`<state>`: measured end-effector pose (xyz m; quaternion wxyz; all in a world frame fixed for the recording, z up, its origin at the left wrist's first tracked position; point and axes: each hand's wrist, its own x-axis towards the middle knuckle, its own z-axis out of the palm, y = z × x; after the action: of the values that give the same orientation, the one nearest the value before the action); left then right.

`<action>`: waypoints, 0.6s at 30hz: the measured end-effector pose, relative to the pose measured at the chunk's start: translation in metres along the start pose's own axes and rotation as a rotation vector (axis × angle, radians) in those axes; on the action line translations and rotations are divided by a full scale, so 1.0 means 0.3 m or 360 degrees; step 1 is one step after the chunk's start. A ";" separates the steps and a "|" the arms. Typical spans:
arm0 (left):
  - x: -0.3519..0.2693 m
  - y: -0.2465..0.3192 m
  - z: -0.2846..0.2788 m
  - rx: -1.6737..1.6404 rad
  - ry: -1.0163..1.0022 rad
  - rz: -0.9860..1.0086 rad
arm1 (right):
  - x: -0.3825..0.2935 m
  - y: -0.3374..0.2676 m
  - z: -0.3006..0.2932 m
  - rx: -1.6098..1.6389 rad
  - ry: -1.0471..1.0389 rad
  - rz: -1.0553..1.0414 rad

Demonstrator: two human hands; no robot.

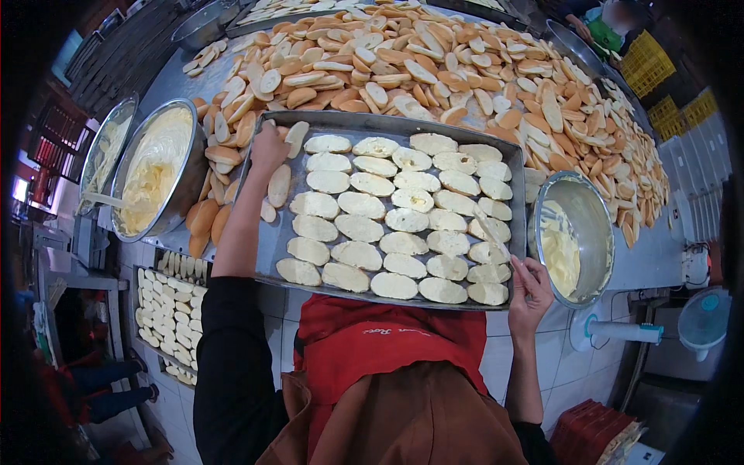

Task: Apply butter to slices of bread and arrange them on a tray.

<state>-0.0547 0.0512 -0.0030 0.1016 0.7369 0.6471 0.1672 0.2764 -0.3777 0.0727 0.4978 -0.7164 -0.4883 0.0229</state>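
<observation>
A metal baking tray (pixel 267 244) lies before me, bearing rows of oval bread slices (pixel 360 225), pale cut faces up. At its upper left corner, my left hand (pixel 269 146) has its fingers around the rim. One bread slice (pixel 297 138) is right beside that hand's thumb, and another slice (pixel 279 186) lies lower along the left wall. By the lower right corner, my right hand (pixel 530 286) pinches the end of a thin, pale spatula (pixel 492 233). The spatula's blade reaches over the slices in the right-hand columns.
Behind the tray spreads a large heap of halved bread rolls (pixel 407 64). Steel bowls of pale cream stand left (pixel 195 168) and right (pixel 604 250). Filled trays (pixel 168 308) sit low at left. A person in green (pixel 604 32) is at the far right, near yellow crates (pixel 648 64).
</observation>
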 end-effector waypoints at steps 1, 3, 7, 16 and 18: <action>0.013 -0.026 -0.009 -0.0141 -0.0062 -0.0009 | 0.001 -0.001 -0.005 0.0002 0.0011 0.0019; 0.040 -0.064 -0.033 -0.0279 -0.0124 -0.0015 | -0.007 0.009 -0.019 0.0004 0.0011 0.0080; 0.109 -0.038 -0.103 -0.1573 -0.0557 -0.0493 | -0.014 0.033 -0.034 0.0035 0.0054 0.0179; 0.299 0.186 -0.069 0.0354 0.0484 0.0912 | -0.005 0.053 -0.071 0.0052 0.0150 0.0179; 0.272 0.234 -0.022 0.0307 0.0376 0.0938 | -0.007 0.060 -0.111 -0.0019 0.0219 0.0176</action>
<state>0.0162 0.1213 0.0381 -0.0972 0.8740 0.4264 0.2117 0.3047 -0.4027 0.0753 0.5238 -0.7451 -0.4128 -0.0020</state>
